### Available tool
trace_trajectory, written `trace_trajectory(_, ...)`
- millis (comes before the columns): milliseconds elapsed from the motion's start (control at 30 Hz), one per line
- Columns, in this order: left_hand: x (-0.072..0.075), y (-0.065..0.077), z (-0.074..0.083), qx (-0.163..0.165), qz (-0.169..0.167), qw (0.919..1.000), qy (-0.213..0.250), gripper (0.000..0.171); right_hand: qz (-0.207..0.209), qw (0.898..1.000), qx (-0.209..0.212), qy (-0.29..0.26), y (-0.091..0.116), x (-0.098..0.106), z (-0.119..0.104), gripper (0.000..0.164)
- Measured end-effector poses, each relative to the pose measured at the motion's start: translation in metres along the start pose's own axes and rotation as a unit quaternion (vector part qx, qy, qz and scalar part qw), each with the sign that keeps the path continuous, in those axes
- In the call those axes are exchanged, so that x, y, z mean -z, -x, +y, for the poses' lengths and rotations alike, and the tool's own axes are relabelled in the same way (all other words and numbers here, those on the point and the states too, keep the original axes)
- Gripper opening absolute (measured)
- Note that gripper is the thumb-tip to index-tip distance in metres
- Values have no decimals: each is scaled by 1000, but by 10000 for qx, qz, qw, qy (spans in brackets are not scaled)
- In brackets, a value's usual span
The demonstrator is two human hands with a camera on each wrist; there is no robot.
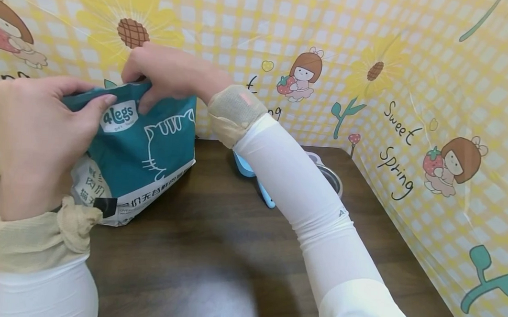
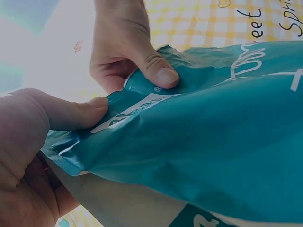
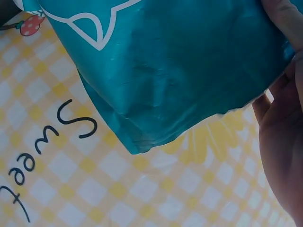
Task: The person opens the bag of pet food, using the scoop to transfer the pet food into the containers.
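Observation:
A teal and white pet food bag (image 1: 168,144) with a cat outline stands at the left of the table. My left hand (image 1: 44,133) pinches the left part of its top edge, thumb on the front face. Farther along the same edge, my right hand (image 1: 176,73) grips the bag between thumb and fingers. In the left wrist view the right hand (image 2: 125,47) and the left thumb (image 2: 78,113) press on the teal film near the logo. The right wrist view has the bag's top corner (image 3: 137,137) hanging free beside the right hand (image 3: 284,127).
Partly behind my right forearm lies a blue scoop (image 1: 266,195) on the dark wooden table (image 1: 179,264). A metal bowl (image 1: 332,179) shows beyond that forearm. Yellow checked cloth (image 1: 243,33) with printed figures surrounds the table at the back and right.

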State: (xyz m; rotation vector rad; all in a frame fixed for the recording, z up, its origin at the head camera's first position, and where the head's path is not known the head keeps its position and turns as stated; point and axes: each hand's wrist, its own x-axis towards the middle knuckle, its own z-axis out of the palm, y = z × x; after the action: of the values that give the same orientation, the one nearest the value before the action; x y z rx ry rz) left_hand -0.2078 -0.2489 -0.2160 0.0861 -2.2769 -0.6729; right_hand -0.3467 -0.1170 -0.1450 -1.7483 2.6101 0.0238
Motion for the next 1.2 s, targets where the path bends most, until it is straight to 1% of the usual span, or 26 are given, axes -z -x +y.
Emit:
trace_trajectory(67,1,1,1,-4,-32,10000,14,46,50,9998,3,-207,0,-1,4,20)
trace_trajectory(133,2,2,2,-31,-33,10000,30,45,109,9996,36,-274,0,-1,6,21)
trace_trajectory(267,3,1,4,-107,10,9999,94,43,216,9996,112,-121,-2,-1,10,24)
trace_trajectory(333,2,1,5,-117,64,9998,141,42,256,9995,160,43,-2,-1,10,28)
trace_trajectory(367,2,1,5,-106,77,9998,161,42,263,9994,172,113,-3,-1,11,29)
trace_trajectory(500,1,2,5,67,106,9996,259,42,267,9994,199,107,-3,-3,11,31)
trace_trajectory(533,1,2,5,84,108,9996,254,43,265,9995,181,17,-2,-3,12,31)
trace_trajectory(700,0,1,5,99,156,9995,274,45,240,9985,98,-474,2,-3,14,18)
trace_trajectory(767,0,1,5,169,126,9994,290,46,241,9976,79,-637,4,-4,15,17)
trace_trajectory(900,0,2,5,341,53,9989,308,47,230,9980,77,-580,8,-4,19,21)
trace_trajectory(1067,0,2,5,513,-11,9981,328,47,268,9985,-91,-470,14,-2,27,21)
trace_trajectory(1133,0,1,5,499,-38,9982,334,47,325,9986,-129,-390,17,-2,31,20)
trace_trajectory(1200,0,1,5,418,-17,9986,317,46,367,9989,-107,-285,18,-2,34,19)
